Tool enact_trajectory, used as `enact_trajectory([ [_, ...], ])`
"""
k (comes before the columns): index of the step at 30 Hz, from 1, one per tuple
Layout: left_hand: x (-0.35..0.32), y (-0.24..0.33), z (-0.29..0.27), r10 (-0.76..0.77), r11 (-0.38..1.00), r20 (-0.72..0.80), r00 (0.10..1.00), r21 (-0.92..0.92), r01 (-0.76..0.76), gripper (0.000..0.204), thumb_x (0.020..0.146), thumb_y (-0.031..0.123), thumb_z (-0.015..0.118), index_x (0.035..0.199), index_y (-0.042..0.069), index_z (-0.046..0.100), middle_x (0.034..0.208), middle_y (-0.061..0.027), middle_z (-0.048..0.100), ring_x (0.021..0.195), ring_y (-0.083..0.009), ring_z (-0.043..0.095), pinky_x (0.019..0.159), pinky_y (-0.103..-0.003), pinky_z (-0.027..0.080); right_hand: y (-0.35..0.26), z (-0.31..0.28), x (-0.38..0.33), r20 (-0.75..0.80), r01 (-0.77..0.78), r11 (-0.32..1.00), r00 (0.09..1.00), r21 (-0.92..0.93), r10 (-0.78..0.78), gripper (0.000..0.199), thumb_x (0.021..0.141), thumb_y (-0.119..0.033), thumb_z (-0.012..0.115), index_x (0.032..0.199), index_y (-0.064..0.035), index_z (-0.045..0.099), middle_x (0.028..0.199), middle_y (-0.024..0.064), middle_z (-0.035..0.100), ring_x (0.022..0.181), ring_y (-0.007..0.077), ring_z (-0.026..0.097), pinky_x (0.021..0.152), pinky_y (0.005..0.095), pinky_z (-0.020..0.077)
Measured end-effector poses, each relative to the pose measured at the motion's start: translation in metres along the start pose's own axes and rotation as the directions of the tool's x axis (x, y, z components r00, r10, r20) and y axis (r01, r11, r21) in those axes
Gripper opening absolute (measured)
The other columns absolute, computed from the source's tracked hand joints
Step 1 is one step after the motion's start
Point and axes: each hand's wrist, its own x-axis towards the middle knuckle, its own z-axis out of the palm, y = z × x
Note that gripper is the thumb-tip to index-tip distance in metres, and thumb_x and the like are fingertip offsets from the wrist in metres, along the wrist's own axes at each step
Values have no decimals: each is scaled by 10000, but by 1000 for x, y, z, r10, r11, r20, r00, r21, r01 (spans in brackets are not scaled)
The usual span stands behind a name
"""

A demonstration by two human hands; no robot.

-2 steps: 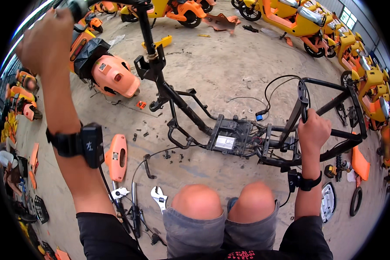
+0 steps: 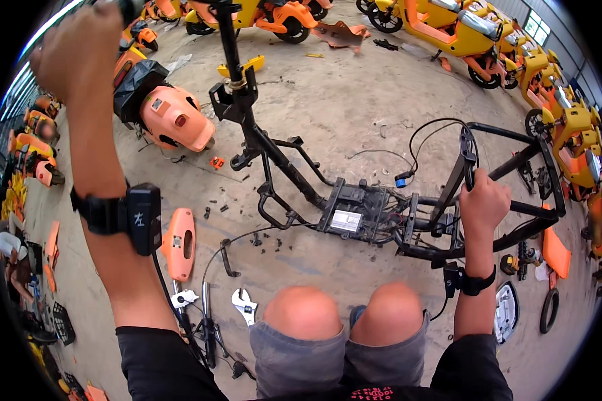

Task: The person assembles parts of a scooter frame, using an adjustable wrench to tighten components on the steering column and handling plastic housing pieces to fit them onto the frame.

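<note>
A stripped black scooter frame (image 2: 284, 167) stands in front of my knees, its steering column rising at the upper left. My left hand (image 2: 80, 53) is closed round the handlebar grip (image 2: 130, 9) at the top edge, where most of the handlebar is cut off. At the rear of the frame, my right hand (image 2: 486, 206) is wrapped round an upright black bar (image 2: 469, 150). A black cable (image 2: 425, 127) with a blue connector (image 2: 400, 182) loops beside that bar. Amid the frame sits a black electrical unit (image 2: 354, 208) with a white label.
An adjustable wrench (image 2: 245, 306), fork tubes (image 2: 207, 321) and an orange panel (image 2: 179, 244) lie left of my knees. Small black bits litter the floor. An orange scooter body (image 2: 174, 117) stands at left; yellow scooters (image 2: 448, 40) line the back and right. A tyre (image 2: 549, 311) lies at right.
My left hand and the handlebar have shifted slightly up and to the right, with the steering column tilting a little the same way. My right hand keeps its hold almost unmoved.
</note>
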Motion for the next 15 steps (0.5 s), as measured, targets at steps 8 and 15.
enact_trajectory([
  [8,73,112,-31,253,967,-378,891,68,-245,319,834,318,517,633,142,692,717,-48,672,782,-207,599,854,-362,366,24,21,6,189,-204,979,961,-19,204,225,697,-241,734,788,-113,572,671,73,650,661,277,638,688,391,441],
  [15,82,206,-64,25,931,-355,934,-332,-151,288,788,291,520,615,155,706,653,-38,659,778,-202,591,831,-384,339,13,11,-8,320,-261,954,900,-148,296,222,708,-243,732,760,-104,566,668,91,650,644,298,632,649,390,436],
])
